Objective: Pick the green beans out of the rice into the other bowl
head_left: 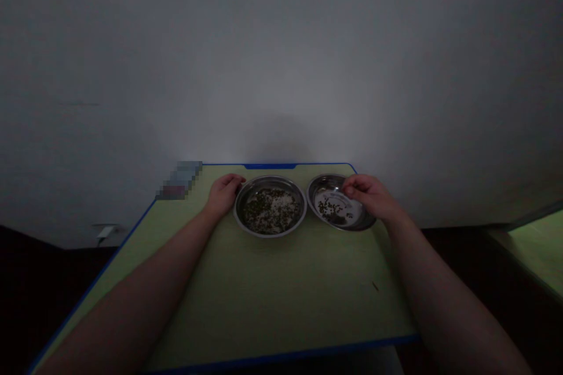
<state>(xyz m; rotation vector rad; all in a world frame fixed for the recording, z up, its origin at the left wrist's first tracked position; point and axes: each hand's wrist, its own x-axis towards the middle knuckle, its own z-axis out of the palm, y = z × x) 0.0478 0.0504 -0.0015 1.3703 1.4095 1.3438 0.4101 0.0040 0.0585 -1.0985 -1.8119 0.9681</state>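
Observation:
Two shiny metal bowls sit side by side on the table. The left bowl (270,234) holds a mix of white grains, which look like rice, and small green beans (253,209). My left hand (226,192) is at its left rim, with curled fingers against the edge. In the right bowl (323,180) a small number of dark green beans (331,208) lie scattered on the bottom. Over that bowl's right side hovers my right hand (368,192), fingertips pinched together. Whatever may be between those fingertips is too small to make out.
The pale green table (272,299) has a blue edge and stands against a grey wall (281,58). A blurred-out flat item (180,181) lies at its far left corner. One small brown sliver (375,286) rests near the right edge. A white plug (107,232) is on the wall.

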